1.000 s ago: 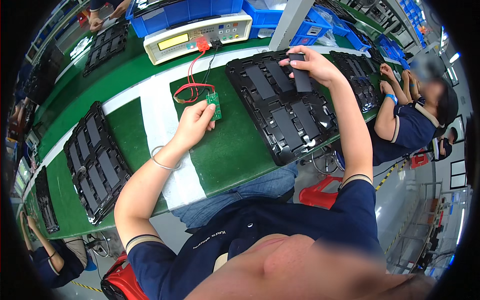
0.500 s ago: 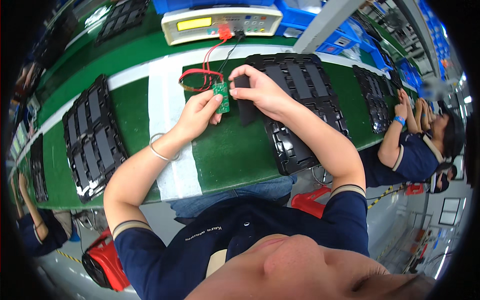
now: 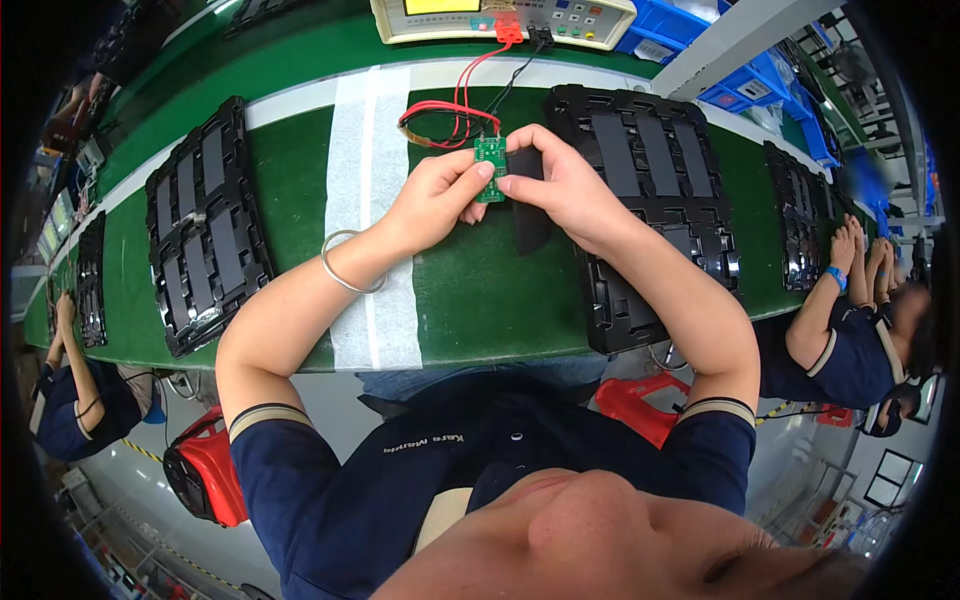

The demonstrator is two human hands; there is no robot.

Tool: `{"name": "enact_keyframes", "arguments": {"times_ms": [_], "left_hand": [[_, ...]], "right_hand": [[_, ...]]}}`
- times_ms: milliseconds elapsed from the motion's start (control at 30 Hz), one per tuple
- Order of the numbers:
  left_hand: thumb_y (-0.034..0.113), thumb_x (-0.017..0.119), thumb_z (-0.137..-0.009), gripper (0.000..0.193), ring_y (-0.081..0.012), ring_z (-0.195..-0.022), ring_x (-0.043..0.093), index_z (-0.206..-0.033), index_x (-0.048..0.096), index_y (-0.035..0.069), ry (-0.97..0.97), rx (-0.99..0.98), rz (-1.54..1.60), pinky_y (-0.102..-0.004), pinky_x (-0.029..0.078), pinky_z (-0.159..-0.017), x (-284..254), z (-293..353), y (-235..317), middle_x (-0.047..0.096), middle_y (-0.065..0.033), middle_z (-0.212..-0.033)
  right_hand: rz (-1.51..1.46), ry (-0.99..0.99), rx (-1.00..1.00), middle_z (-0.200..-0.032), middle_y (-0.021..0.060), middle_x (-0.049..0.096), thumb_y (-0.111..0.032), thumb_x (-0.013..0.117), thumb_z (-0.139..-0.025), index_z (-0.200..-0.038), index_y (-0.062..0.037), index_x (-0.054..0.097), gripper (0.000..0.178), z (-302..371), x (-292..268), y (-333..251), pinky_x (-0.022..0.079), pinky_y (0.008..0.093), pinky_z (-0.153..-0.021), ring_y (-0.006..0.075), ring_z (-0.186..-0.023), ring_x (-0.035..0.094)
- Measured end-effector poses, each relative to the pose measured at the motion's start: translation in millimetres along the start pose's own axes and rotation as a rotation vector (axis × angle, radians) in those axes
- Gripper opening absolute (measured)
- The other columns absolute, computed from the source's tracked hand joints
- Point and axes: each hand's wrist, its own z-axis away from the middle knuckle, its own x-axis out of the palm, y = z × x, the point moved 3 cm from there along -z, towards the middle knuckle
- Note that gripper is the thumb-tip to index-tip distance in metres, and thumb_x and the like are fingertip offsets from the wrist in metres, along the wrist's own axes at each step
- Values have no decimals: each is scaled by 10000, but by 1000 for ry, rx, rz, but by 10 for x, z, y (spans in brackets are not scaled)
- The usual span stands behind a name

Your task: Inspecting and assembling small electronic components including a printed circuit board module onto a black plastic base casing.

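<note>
My left hand [image 3: 438, 193] pinches a small green circuit board [image 3: 490, 165] over the green bench. Red and black wires [image 3: 455, 110] run from the board up to a cream test meter [image 3: 500, 20] at the back. My right hand [image 3: 562, 185] holds a flat black rectangular part [image 3: 528, 215] with its upper end against the board's right side; most of the part hangs below my fingers. A thin bangle [image 3: 345, 262] sits on my left wrist.
A black moulded tray [image 3: 650, 200] of black parts lies to my right, another tray [image 3: 205, 225] to my left, and further trays along the green conveyor [image 3: 300, 160]. Blue bins [image 3: 760, 85] stand at the back right. Co-workers sit at right [image 3: 850, 330] and lower left [image 3: 75, 400].
My right hand came back from the right tray with a black part and brought it to the green board in my left hand. Both hands now meet at the board.
</note>
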Motion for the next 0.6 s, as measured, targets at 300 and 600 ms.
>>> {"name": "enact_keyframes", "arguments": {"times_ms": [300, 600], "left_hand": [[233, 452, -914, 244, -46, -531, 501, -828, 546, 25, 20, 28, -32, -196, 416, -487, -2, -2, -26, 521, 15, -625], [217, 481, -899, 222, -51, -538, 511, -842, 554, 15, 21, 37, -52, -202, 423, -490, -10, -5, -56, 530, 12, -621]], "right_hand": [[-52, 58, -86, -826, 15, 519, -42, 602, -776, -930, -38, 484, 195, -4, 1, -20, 419, 229, -674, 78, -768, 498], [20, 97, -67, -807, 13, 525, -26, 594, -763, -891, -35, 480, 172, -26, 0, -11, 417, 234, -680, 73, -758, 498]]}}
